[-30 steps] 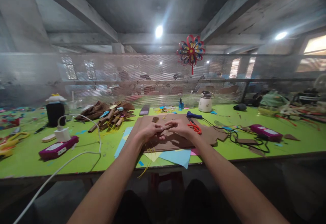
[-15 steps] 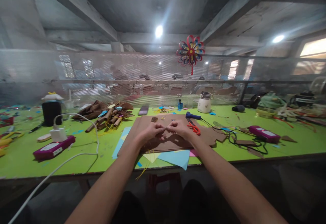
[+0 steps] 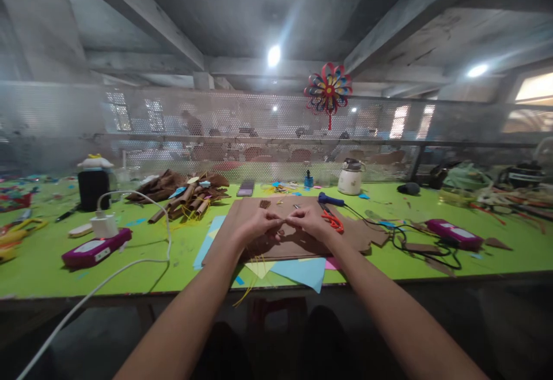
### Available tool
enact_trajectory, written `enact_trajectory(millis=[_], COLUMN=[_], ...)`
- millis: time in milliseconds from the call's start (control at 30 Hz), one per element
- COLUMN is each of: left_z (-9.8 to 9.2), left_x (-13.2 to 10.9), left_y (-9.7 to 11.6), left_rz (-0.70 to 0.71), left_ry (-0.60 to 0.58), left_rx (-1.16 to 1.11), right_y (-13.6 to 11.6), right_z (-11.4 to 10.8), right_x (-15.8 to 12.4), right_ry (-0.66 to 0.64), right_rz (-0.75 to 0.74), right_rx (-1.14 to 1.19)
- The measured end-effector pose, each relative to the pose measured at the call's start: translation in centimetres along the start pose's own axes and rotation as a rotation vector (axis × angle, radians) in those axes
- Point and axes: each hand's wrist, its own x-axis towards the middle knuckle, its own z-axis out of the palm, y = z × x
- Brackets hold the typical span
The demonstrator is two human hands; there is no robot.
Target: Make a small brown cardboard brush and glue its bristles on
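Note:
My left hand [image 3: 260,224] and my right hand [image 3: 307,221] meet fingertip to fingertip above a brown cardboard sheet [image 3: 233,227]. Both pinch something small and thin between thumb and finger; it is too small to make out. Yellow strings [image 3: 254,270] hang below my left hand over the cardboard's near edge. Right of my right hand lie orange-handled scissors [image 3: 333,221], and behind them a dark blue glue gun [image 3: 330,200] with a black cord. Light blue paper [image 3: 300,272] sticks out from under the cardboard toward me.
On the left are a purple power strip [image 3: 97,248] with a white charger [image 3: 103,225] and cable, and a pile of brown paper rolls [image 3: 185,198]. A white jug [image 3: 349,177] and a blue bottle [image 3: 308,179] stand behind. Another purple power strip [image 3: 454,234] lies right.
The whole view has shifted slightly, so things sit a little further right and lower. My hands keep pinching at nearly the same spot, a tiny bit further apart.

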Motion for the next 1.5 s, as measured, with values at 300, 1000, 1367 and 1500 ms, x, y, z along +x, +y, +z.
enact_trajectory(millis=[300, 1000, 1367, 1500], left_z=[-0.1, 0.4, 0.1, -0.3], left_x=[-0.1, -0.7, -0.8, -0.9], left_y=[0.3, 1.1, 1.5, 1.4], left_rz=[-0.001, -0.016, 0.026, 0.031], left_ry=[0.002, 0.014, 0.062, 0.140], left_rx=[0.097, -0.085, 0.063, 0.066], right_y=[-0.6, -0.4, -0.2, -0.6], right_z=[0.6, 0.0, -0.2, -0.3], right_x=[-0.4, 0.2, 0.0, -0.1], right_ry=[-0.053, -0.060, -0.116, -0.134], right_rz=[-0.169, -0.125, 0.046, 0.058], right_rx=[-0.233, -0.099, 0.140, 0.179])
